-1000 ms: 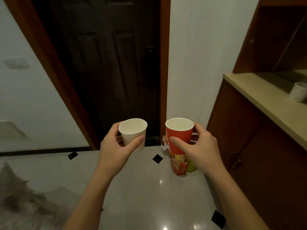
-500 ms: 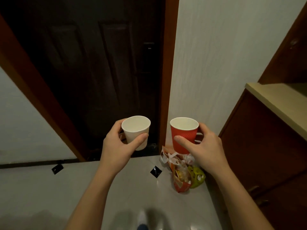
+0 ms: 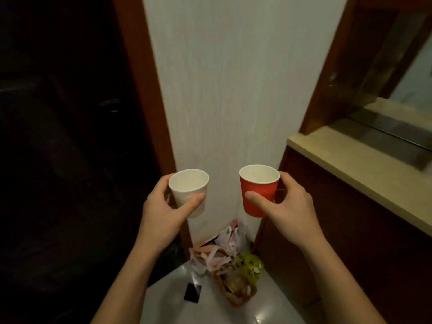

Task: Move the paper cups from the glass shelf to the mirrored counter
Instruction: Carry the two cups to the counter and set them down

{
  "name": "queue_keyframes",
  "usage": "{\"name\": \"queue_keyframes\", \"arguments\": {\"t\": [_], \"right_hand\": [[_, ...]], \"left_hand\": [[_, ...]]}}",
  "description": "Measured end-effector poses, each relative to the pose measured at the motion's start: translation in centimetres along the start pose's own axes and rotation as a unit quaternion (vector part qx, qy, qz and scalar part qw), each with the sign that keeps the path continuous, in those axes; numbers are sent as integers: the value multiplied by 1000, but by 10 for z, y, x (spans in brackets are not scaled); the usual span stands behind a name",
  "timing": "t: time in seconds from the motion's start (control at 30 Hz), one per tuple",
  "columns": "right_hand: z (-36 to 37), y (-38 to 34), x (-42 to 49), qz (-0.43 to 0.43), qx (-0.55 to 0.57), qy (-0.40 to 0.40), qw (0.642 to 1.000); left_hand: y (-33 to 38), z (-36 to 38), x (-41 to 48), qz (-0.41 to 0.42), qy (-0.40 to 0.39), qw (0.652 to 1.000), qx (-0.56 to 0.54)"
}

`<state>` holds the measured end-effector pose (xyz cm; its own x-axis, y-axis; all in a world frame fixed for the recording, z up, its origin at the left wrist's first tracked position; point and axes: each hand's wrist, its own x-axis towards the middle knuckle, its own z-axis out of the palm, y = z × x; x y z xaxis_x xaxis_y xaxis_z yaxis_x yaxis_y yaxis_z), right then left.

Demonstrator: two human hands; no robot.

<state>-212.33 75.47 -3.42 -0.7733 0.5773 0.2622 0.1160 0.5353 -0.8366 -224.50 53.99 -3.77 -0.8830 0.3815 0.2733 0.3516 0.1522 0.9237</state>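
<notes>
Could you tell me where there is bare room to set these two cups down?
The beige counter top to the right shows bare surface from its near-left corner by the wooden frame along the front edge. The floor corner below is crowded with bags and wrappers. The white cup and red cup are in hand.

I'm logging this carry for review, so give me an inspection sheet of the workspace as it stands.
Surface: beige counter at right, mirror behind, bare where visible.
Job's things: white paper cup and red paper cup, both upright, carried in the air.
Clutter: snack bags on the floor by the wall.
Grippers: left hand holds the white cup; right hand holds the red.
Cables: nothing seen.
Surroundings: dark door, white wall, wooden cabinet.
</notes>
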Motion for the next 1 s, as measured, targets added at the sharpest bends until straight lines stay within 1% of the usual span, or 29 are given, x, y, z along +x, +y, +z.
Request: {"name": "queue_keyframes", "arguments": {"t": [0.2, 0.37, 0.5, 0.67, 0.83, 1.0], "right_hand": [[-55, 41, 35, 49, -20, 99, 994], [-112, 80, 65, 84, -34, 190, 978], [-154, 115, 93, 118, -61, 243, 961], [-192, 152, 124, 154, -69, 279, 945], [-211, 178, 151, 172, -65, 306, 934], [-222, 206, 174, 207, -49, 337, 917]], "left_hand": [[-5, 94, 82, 16, -114, 992, -54], [7, 192, 134, 37, -207, 974, -87], [22, 268, 170, 46, -265, 957, -104], [40, 348, 207, 69, -314, 941, -111], [44, 406, 237, 95, -358, 925, -82], [40, 456, 263, 94, -364, 924, -68]]}}
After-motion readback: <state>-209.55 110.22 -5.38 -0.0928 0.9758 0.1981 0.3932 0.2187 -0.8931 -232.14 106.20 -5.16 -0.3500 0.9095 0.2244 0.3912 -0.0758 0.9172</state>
